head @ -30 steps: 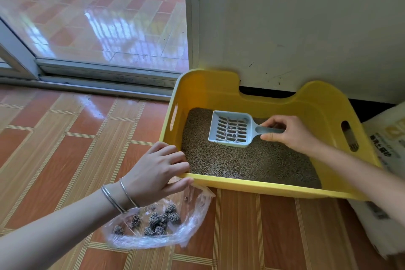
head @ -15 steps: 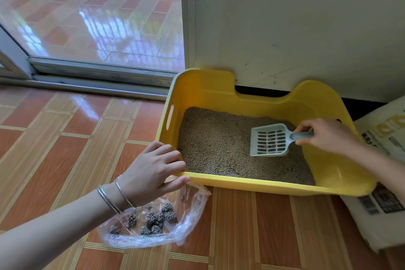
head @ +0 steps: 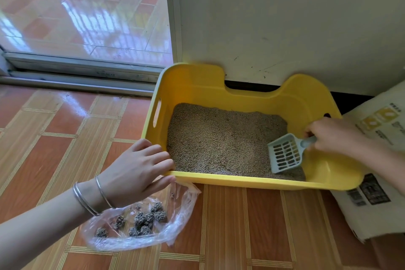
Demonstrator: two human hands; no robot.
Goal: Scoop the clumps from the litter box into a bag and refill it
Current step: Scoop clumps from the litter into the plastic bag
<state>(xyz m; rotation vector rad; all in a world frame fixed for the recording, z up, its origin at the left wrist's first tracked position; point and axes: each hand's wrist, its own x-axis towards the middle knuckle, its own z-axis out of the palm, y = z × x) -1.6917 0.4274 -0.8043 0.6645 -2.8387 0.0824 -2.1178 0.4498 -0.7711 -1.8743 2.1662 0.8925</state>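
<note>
A yellow litter box stands on the tiled floor against the wall, with brown-grey litter spread over its bottom. My right hand grips the handle of a pale grey slotted scoop, whose blade tilts down into the litter at the box's front right corner. My left hand holds the box's front left corner, fingers over the rim and thumb below it. Under that hand lies a clear plastic bag holding several dark grey clumps.
A white litter sack with printed labels leans at the right of the box. A sliding glass door with a metal track runs along the back left. A pale wall stands behind the box.
My right hand has carried the scoop from the box's middle to its front right corner and tipped the blade down into the litter. The left hand and the bag have stayed put.
</note>
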